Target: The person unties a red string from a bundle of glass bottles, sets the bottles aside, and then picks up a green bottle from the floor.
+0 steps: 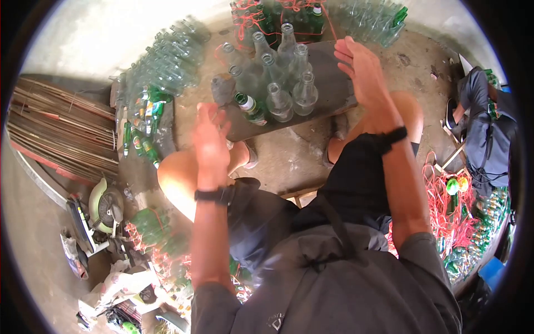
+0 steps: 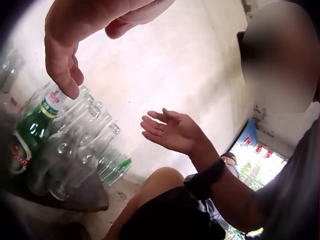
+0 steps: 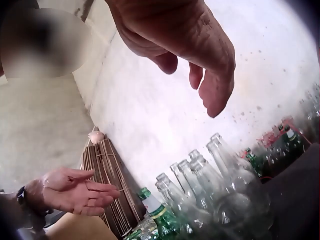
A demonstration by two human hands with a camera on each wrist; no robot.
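Note:
Both hands are raised on either side of a group of glass bottles, holding nothing. My left hand [image 1: 210, 146] is near the left front of the group, its fingers loosely extended. Closest to it stands a green bottle [image 1: 250, 109] with a white and gold neck label and a red label lower down. Several clear bottles [image 1: 279, 104] stand upright beside and behind it on a low dark board [image 1: 328, 72]. On the far right side, my right hand [image 1: 364, 80] is held with fingers together and extended, apart from the bottles. In the right wrist view its fingertips hang above the clear bottle necks [image 3: 197, 162].
Clear bottles [image 1: 167, 61] are heaped along the wall at left, with green bottles [image 1: 147, 147] below them. Red string [image 1: 253, 19] wraps bottles behind the board. Long wooden strips [image 1: 61, 131] lie at far left. Another person [image 1: 489, 122] sits at right near tangled red string [image 1: 439, 206].

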